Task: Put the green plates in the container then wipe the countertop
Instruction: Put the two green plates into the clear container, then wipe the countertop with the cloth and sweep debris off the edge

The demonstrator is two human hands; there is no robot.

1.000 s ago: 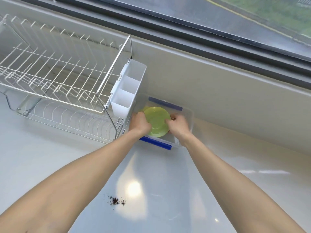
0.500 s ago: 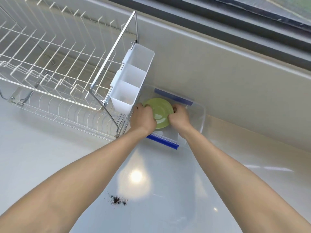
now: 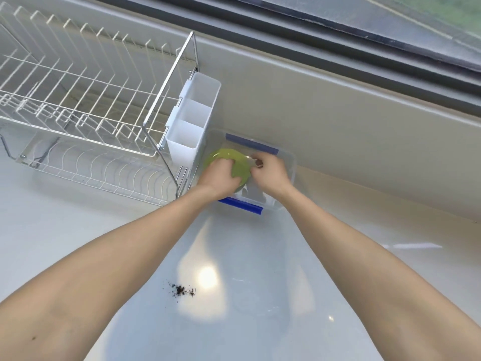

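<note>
We hold the green plate (image 3: 235,162) tilted inside the clear container (image 3: 290,162), left hand (image 3: 217,177) gripping its near-left rim, right hand (image 3: 269,170) pinching the right edge (crumbs (image 3: 182,290) wait on the table (image 3: 247,282)).

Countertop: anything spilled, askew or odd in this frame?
Yes: a small scatter of dark crumbs lies on the glossy white countertop, near the left forearm, apart from everything else. The round green plate sits tilted in the clear plastic container, held by the left hand and the right hand. Nothing looks damaged.
</note>
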